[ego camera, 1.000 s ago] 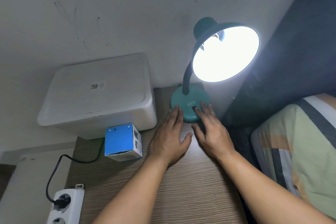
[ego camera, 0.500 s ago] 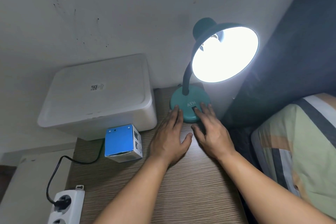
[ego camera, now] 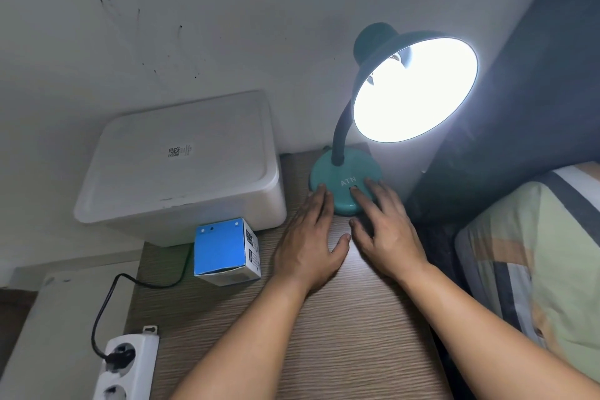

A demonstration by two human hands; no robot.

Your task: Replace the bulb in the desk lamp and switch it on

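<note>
A wood-grain tabletop (ego camera: 341, 334) runs from the near edge up to a pale, speckled wall (ego camera: 194, 26). Along its right edge lies bedding, a striped pillow (ego camera: 535, 253) in green, grey and tan, with a dark headboard (ego camera: 535, 91) rising behind it. At the far left corner of the tabletop sits a large white lidded storage box (ego camera: 181, 166) with a small QR label on its lid.

The teal desk lamp (ego camera: 344, 178) stands at the far right corner, its round base (marked ATN) on the wood and its dark gooseneck curving up to a shade (ego camera: 376, 42) tilted towards the camera. The lamp is lit: the mouth of the shade glows white, and the bulb (ego camera: 406, 58) inside shows only as a bright shape near its socket.

The left hand (ego camera: 311, 243) lies flat on the tabletop with straight, relaxed fingers, gripping nothing, its fingertips touching the near left rim of the base. The right hand (ego camera: 383, 237) is also spread and holds nothing; its index fingertip rests on the dark switch (ego camera: 354, 188) on the base, other fingers on the base's right side.

A small blue-topped carton (ego camera: 224, 250) stands just in front of the storage box, left of the left hand. Off the left edge, a white power strip (ego camera: 130, 367) carries one black plug (ego camera: 118, 356), whose cord loops away behind the carton.
</note>
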